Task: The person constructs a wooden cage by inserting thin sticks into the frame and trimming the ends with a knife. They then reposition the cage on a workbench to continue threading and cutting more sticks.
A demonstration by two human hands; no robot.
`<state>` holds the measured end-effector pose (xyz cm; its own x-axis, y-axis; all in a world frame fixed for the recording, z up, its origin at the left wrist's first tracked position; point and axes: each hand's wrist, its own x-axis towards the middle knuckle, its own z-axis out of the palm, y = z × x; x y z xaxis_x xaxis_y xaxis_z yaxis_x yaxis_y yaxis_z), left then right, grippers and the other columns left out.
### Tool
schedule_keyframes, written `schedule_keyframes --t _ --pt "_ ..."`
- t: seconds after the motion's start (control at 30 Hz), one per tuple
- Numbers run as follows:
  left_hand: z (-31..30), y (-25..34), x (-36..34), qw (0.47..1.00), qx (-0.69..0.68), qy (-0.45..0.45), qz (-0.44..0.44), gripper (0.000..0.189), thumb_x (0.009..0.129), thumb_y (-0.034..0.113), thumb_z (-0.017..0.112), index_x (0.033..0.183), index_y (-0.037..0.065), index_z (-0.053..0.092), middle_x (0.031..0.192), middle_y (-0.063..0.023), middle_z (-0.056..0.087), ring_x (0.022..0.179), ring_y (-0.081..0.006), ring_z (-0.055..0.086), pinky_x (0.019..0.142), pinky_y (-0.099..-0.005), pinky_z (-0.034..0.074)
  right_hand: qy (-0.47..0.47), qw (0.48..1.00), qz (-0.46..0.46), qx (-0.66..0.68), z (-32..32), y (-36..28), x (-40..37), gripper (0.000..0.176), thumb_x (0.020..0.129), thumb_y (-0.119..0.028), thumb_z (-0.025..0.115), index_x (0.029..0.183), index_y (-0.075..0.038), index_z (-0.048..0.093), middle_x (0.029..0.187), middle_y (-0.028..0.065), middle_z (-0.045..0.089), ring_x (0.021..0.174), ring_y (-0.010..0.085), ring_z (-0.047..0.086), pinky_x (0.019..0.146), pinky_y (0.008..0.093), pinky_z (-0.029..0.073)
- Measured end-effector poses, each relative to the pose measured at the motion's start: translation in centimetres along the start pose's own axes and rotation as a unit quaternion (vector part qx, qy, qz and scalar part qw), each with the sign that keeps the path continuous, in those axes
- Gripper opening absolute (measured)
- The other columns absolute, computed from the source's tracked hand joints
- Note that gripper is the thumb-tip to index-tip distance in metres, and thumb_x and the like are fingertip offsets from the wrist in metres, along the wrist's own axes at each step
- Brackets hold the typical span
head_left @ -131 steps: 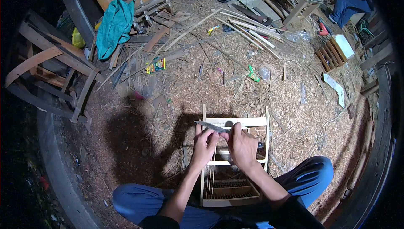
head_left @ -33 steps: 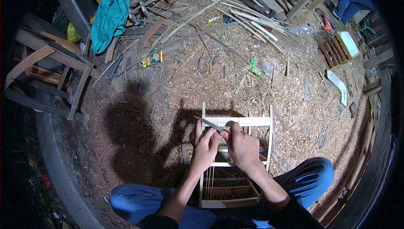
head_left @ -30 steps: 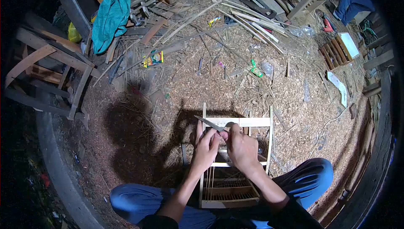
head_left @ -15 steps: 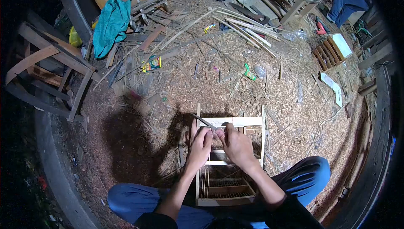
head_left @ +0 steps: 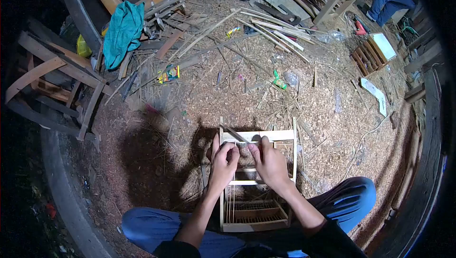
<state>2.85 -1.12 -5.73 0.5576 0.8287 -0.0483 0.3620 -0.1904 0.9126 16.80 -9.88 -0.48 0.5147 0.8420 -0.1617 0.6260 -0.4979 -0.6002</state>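
A light wooden frame (head_left: 293, 156) with crossbars and thin upright sticks (head_left: 231, 203) stands between my legs, much like a small cage. My left hand (head_left: 223, 167) is closed at its upper left, thumb and fingertips pinched; what sits between them is too small to make out. Gripped in my right hand (head_left: 271, 163) is a thin dark blade-like tool (head_left: 235, 133), slanting up and left across the top crossbar (head_left: 280, 135). A small gap separates the two hands. My fingers hide part of the crossbar and stick tops.
Wood shavings cover the ground (head_left: 199, 96). Long wooden strips (head_left: 273, 28) lie ahead, with a slatted wooden box (head_left: 368, 57) to the right. At left are a wooden chair-like frame (head_left: 66, 75) and a green cloth (head_left: 124, 32). Another person's legs (head_left: 390, 4) show at upper right.
My right hand has moved slightly right, drawing the blade-like tool with it and widening the gap between my hands. My left hand stays nearly in place. The view has shifted slightly.
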Motion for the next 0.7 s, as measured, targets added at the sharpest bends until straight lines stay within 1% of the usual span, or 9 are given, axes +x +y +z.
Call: schedule_keyframes --t 0.07,0.17,0.2,0.33,0.43,0.5,0.57,0.63,0.7 --pt "0.1 0.4 0.1 0.999 0.002 0.034 0.041 0.014 0.096 0.011 0.066 0.100 -0.002 0.064 0.135 -0.0246 0.054 0.125 -0.0388 0.056 0.106 -0.0432 0.042 0.008 0.999 0.025 0.040 -0.8 -0.1 0.0 0.038 0.106 -0.038 0.054 0.103 -0.001 0.052 0.063 0.0244 0.063 0.061 0.0473 0.065 0.055 0.0557 0.049" --pt "0.5 0.0 0.0 0.995 0.012 0.075 0.060 0.013 0.093 0.009 0.069 0.099 -0.001 0.065 0.135 -0.0232 0.055 0.126 -0.0378 0.056 0.106 -0.0419 0.042 0.019 0.998 0.038 0.052 -0.8 0.3 -0.3 0.035 0.106 -0.036 0.055 0.103 -0.001 0.051 0.063 0.0234 0.063 0.060 0.0467 0.065 0.054 0.0552 0.048" --pt "0.4 0.2 0.0 0.997 -0.012 0.070 0.044 0.015 0.088 0.011 0.072 0.101 0.003 0.068 0.145 -0.0299 0.050 0.129 -0.0455 0.053 0.109 -0.0468 0.039 0.022 0.998 0.037 0.047 -0.8 0.5 -0.3 0.036 0.106 -0.037 0.055 0.102 -0.002 0.050 0.065 0.0240 0.064 0.061 0.0464 0.065 0.055 0.0548 0.049" --pt "0.4 0.5 -0.4 0.994 0.058 0.057 0.070 0.015 0.090 0.014 0.072 0.103 0.006 0.071 0.151 -0.0297 0.044 0.139 -0.0445 0.044 0.114 -0.0538 0.032 0.040 0.999 0.031 0.014 -0.3 1.3 -0.5 0.037 0.106 -0.038 0.055 0.101 -0.002 0.050 0.067 0.0244 0.065 0.062 0.0458 0.066 0.055 0.0547 0.049" --pt "0.5 1.2 -0.7 0.965 0.228 0.059 0.114 0.016 0.092 0.020 0.071 0.104 0.009 0.074 0.159 -0.0293 0.033 0.150 -0.0447 0.029 0.116 -0.0637 0.023 0.053 0.997 0.030 0.050 -0.6 1.7 -0.3 0.039 0.106 -0.040 0.055 0.099 -0.002 0.051 0.068 0.0244 0.066 0.063 0.0456 0.066 0.055 0.0545 0.049" --pt "0.5 2.1 -1.0 0.948 0.291 0.020 0.127 0.021 0.095 0.025 0.070 0.109 0.009 0.075 0.164 -0.0277 0.024 0.155 -0.0429 0.014 0.118 -0.0630 0.019 0.067 0.995 0.040 0.060 -0.8 1.8 -0.3 0.039 0.106 -0.040 0.055 0.097 -0.002 0.051 0.068 0.0236 0.066 0.062 0.0456 0.066 0.055 0.0542 0.049" --pt "0.8 2.0 -1.0 0.952 0.287 0.009 0.104 0.019 0.096 0.022 0.069 0.108 0.008 0.074 0.165 -0.0297 0.021 0.154 -0.0457 0.019 0.120 -0.0575 0.021 0.071 0.995 0.042 0.062 -1.0 1.9 -0.4 0.039 0.106 -0.040 0.055 0.097 -0.002 0.051 0.068 0.0234 0.065 0.062 0.0456 0.066 0.055 0.0541 0.049" --pt "1.1 1.4 -0.5 0.992 0.074 0.011 0.099 0.018 0.096 0.018 0.068 0.108 0.006 0.073 0.165 -0.0321 0.019 0.152 -0.0488 0.023 0.122 -0.0505 0.023 0.074 0.994 0.043 0.065 -1.1 1.9 -0.4 0.039 0.106 -0.040 0.055 0.097 -0.002 0.051 0.067 0.0232 0.065 0.062 0.0456 0.066 0.055 0.0540 0.049" --pt "0.8 1.6 -0.6 0.991 0.082 0.002 0.109 0.018 0.096 0.016 0.067 0.109 0.004 0.072 0.164 -0.0336 0.018 0.151 -0.0505 0.026 0.123 -0.0450 0.025 0.074 0.994 0.040 0.069 -1.1 1.9 -0.5 0.039 0.106 -0.040 0.054 0.097 -0.002 0.051 0.066 0.0230 0.065 0.062 0.0456 0.066 0.055 0.0541 0.049"
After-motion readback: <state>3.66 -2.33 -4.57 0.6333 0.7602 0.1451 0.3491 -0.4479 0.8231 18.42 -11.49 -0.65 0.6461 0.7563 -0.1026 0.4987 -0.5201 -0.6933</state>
